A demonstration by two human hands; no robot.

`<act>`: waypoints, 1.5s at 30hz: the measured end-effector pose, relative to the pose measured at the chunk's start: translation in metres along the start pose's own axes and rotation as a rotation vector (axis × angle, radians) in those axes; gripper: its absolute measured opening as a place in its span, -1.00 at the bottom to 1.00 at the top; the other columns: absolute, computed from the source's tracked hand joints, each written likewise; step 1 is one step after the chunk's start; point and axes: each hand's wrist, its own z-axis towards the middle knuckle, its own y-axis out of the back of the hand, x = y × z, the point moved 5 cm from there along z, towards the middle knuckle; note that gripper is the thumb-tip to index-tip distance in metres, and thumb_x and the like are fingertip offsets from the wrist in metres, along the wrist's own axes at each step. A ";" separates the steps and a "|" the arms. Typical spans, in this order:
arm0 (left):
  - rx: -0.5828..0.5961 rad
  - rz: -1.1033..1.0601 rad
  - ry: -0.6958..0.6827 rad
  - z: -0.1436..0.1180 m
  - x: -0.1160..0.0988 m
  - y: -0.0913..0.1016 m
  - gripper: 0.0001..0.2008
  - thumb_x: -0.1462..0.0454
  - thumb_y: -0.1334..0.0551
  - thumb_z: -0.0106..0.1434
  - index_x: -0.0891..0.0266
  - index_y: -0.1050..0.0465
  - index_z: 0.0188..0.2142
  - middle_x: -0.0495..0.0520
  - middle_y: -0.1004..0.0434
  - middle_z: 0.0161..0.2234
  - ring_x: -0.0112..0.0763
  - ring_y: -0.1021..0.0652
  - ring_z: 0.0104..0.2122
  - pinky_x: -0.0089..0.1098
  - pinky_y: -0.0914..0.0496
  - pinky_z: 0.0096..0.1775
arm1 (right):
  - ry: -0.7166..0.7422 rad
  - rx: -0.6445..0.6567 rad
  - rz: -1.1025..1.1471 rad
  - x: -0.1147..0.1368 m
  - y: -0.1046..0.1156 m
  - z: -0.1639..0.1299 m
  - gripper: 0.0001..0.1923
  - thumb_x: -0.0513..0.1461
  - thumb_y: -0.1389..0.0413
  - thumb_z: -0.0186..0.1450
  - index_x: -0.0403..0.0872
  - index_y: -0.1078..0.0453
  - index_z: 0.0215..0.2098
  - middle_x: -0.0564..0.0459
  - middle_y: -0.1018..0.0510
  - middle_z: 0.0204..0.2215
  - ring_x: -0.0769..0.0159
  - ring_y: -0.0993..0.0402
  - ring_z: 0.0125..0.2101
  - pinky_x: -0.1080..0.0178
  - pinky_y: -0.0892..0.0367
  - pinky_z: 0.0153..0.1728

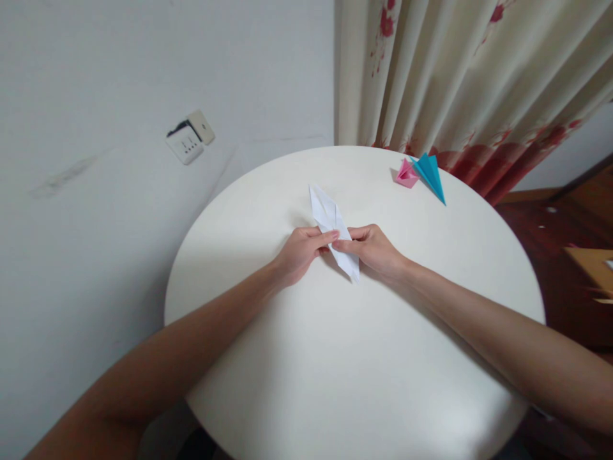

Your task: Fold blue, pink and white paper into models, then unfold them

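Both hands meet at the middle of the round white table point(335, 370), and everything else can be placed from that table. The left hand point(299, 252) and the right hand point(376, 249) each pinch the white folded paper point(335, 236) between thumb and fingertips, closed on its narrow waist from either side. The paper is a long, pointed shape lying slantwise just past the table's centre, one tip toward the person and the other toward the wall; whether it rests flat on the tabletop or is lifted slightly cannot be told.

The likely trouble lies in that pinch: the fingertips press close together on a thin, layered spot, so uneven pull from one side could skew the crease or tear the paper at the waist. A loose hold could let the layers slide out of line.

Nothing lies between the hands and the paper. Farther back, near the table's far right edge, a pink folded piece point(406, 174) touches a blue folded piece point(431, 176), well apart from the hands. Behind the table hangs a cream curtain point(454, 70) with red flowers, and on the wall to the table's far left sits a white socket point(189, 137).
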 end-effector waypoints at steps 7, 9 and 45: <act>-0.017 -0.010 0.003 -0.002 -0.003 -0.003 -0.75 0.18 -0.45 0.07 0.35 -0.66 -0.34 0.22 -0.67 -0.29 -0.22 -0.61 -0.24 -0.19 -0.41 -0.01 | -0.011 0.035 0.060 -0.004 -0.002 -0.002 -0.61 0.01 -0.36 0.01 -0.18 -0.58 -0.46 0.08 -0.48 -0.56 0.45 -0.22 -0.55 0.31 -0.08 -0.50; -0.006 0.002 0.014 -0.002 -0.004 -0.004 -0.74 0.17 -0.46 0.06 0.35 -0.66 -0.35 0.22 -0.67 -0.31 -0.21 -0.61 -0.25 -0.17 -0.40 -0.01 | -0.017 0.042 0.062 -0.006 -0.002 -0.002 -0.61 0.01 -0.36 0.01 -0.18 -0.58 -0.46 0.10 -0.46 -0.58 0.45 -0.21 -0.56 0.30 -0.08 -0.50; -0.030 0.041 0.011 -0.003 -0.002 -0.006 -0.70 0.10 -0.45 0.08 0.33 -0.66 -0.36 0.23 -0.68 -0.28 -0.17 -0.62 -0.23 -0.20 -0.44 -0.07 | -0.110 0.090 0.063 -0.007 -0.010 -0.007 -0.57 0.02 -0.38 -0.03 -0.18 -0.44 -0.58 0.18 -0.31 -0.68 0.51 -0.10 -0.62 0.33 0.08 -0.59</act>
